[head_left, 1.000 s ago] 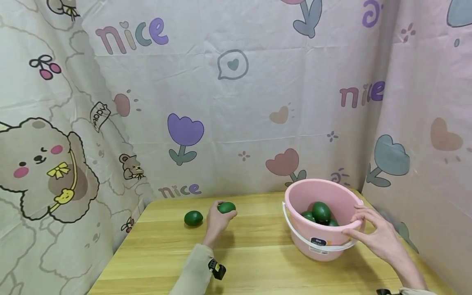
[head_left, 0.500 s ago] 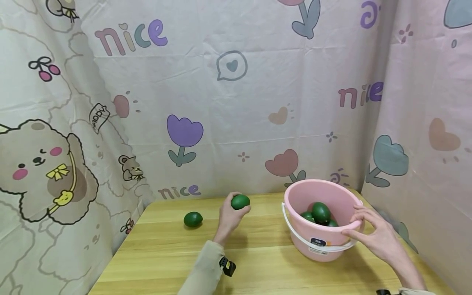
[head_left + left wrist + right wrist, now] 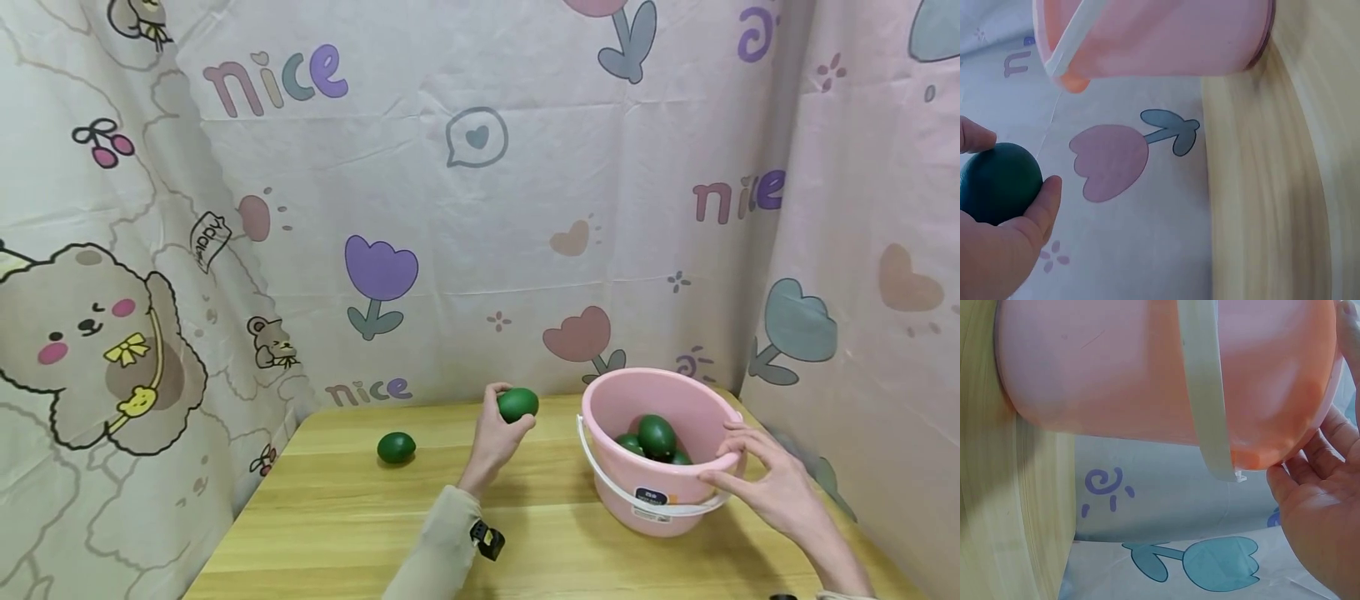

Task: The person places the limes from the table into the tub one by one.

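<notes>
My left hand [image 3: 497, 437] holds a smooth, dark green avocado [image 3: 518, 405] between thumb and fingers, above the table and left of the bucket. In the left wrist view the same avocado [image 3: 1002, 182] sits between thumb and fingertips. My right hand [image 3: 776, 483] grips the rim of a pink bucket [image 3: 626, 487] at its right side. The right wrist view has the fingers [image 3: 1322, 456] at the rim. Several avocados [image 3: 657, 437] lie inside the bucket, partly hidden by its wall. Another avocado [image 3: 396, 448] rests on the table at the left.
The bucket stands upright on the right of the wooden table [image 3: 337, 533], its white handle [image 3: 678, 508] hanging down in front. A printed curtain [image 3: 465, 225] rises behind the table and along both sides.
My left hand has lifted the avocado off the table's back area and carried it right, towards the bucket. My right hand keeps its grip on the rim.
</notes>
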The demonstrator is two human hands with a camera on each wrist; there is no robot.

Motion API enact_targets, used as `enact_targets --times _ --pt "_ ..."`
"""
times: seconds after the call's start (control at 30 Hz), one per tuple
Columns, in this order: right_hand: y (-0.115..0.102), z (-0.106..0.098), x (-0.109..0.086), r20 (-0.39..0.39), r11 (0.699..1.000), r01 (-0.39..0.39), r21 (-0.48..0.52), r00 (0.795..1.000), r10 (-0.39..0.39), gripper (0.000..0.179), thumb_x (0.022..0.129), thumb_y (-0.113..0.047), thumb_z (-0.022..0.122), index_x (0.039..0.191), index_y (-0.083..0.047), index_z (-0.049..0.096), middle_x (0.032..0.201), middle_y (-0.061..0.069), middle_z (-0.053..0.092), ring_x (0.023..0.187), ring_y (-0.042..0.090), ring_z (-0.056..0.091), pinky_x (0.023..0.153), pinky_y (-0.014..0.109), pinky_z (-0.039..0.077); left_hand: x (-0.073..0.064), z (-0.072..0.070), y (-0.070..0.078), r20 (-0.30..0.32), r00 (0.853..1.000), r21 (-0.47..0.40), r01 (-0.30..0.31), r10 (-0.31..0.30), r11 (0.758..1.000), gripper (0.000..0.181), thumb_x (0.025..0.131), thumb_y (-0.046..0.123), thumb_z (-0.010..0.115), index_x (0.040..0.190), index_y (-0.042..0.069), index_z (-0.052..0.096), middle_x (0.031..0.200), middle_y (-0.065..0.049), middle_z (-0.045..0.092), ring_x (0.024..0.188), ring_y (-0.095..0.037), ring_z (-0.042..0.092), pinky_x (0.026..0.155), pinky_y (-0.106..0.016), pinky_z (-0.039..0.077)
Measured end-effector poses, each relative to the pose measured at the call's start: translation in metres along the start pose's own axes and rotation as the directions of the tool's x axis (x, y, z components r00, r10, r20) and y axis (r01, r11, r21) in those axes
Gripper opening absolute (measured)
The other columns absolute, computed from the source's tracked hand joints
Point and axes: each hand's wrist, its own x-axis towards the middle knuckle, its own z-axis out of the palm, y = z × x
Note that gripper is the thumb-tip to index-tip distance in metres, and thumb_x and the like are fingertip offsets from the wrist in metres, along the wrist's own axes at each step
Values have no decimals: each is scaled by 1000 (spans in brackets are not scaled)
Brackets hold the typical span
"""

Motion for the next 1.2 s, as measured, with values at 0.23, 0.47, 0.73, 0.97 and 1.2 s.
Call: enact_targets --times 0.23,0.47,0.73,0.97,1.2 --pt "0 0 0 -19 999 33 11 999 -32 30 71 -23 88 88 -20 65 132 12 53 114 -27 25 95 1 16 -1 15 4 9 996 67 -87 86 994 54 78 18 75 127 16 52 117 -14 53 93 -23 56 71 -31 52" --pt "0 0 0 -27 1000 28 4 999 -27 30 71 -24 88 89 -18 64 132 9 54 113 -28 24 97 1 16 -3 34 12 31 988 38 -153 151 988 54 79 16 79 128 13 55 116 -12 59 96 -19 62 78 -28 58" --pt "1 0 -1 -17 1000 16 3 1000 -16 30 72 -25 88 90 -19 65 133 5 53 113 -28 24 98 2 16 -6 53 24 41 981 9 -189 189 982 57 81 14 79 132 8 53 121 -8 60 105 -18 62 87 -27 56" --pt "1 2 -2 -5 1000 1 -6 1000 -1 30 72 -26 87 90 -20 65 134 4 52 113 -24 27 96 5 19 -8 62 28 4 975 11 -222 222 975 58 82 9 77 133 16 51 124 -6 57 110 -19 60 90 -28 55" --pt "1 1 -2 -15 1000 9 0 1000 -9 30 72 -25 88 90 -19 65 133 -7 52 113 -27 26 98 6 21 -11 77 32 19 962 50 -274 273 960 61 80 3 74 134 18 52 124 -5 53 106 -14 58 90 -24 54"
